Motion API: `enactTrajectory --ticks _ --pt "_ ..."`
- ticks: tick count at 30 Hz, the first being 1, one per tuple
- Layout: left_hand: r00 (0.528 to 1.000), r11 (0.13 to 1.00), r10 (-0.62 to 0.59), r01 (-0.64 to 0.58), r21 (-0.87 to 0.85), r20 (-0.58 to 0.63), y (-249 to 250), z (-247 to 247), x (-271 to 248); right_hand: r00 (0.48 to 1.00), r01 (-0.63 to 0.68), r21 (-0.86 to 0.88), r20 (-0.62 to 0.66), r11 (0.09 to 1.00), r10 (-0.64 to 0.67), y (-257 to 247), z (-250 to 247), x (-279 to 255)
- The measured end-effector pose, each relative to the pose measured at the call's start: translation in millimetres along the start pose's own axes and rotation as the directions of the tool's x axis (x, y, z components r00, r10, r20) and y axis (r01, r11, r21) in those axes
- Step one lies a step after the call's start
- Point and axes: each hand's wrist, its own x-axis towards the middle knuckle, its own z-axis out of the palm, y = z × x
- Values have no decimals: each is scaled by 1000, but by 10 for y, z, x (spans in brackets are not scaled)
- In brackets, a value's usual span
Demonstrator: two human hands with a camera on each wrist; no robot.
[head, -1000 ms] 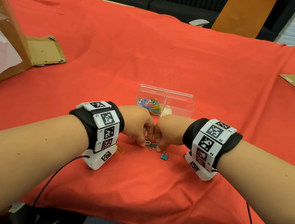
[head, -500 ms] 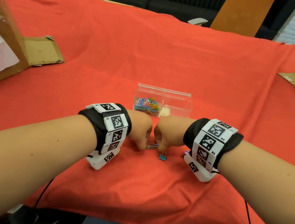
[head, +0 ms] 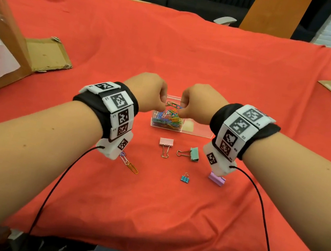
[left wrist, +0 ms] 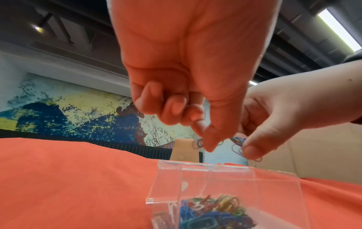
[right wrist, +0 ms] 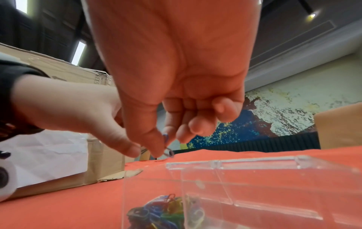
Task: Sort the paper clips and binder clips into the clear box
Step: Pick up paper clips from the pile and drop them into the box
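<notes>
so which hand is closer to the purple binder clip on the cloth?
Right. The right hand is above the clear box, its wrist over the purple binder clip; the left hand is farther off, across the box.

The head view looks forward and down from above the near table edge, taking in the whole red cloth (head: 195, 48). Each wrist view sits low under its palm, close in, facing the far wall. All three share the clear box (head: 197, 131) (left wrist: 225, 186) (right wrist: 254, 178) and both hands' fingertips.
</notes>
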Motion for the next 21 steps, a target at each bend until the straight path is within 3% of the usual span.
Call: enactTrajectory --ticks 8,11,13,16,21 --pt "998 1000 -13 12 13 67 -162 80 24 999 -39 14 -23 999 39 -8 136 68" --pt "979 997 -2 -12 72 204 -235 39 -97 998 -12 7 -58 1000 13 -116 127 -57" --pt "931 990 -29 -22 137 363 -282 28 -208 999 30 -33 12 999 -30 -243 160 -136" --pt "836 974 -91 -38 223 541 -358 85 -368 968 132 -72 225 989 -113 -478 269 -272" --pt "744 982 -100 -34 188 661 -456 140 -510 872 272 -63 439 960 -219 -792 522 -388"
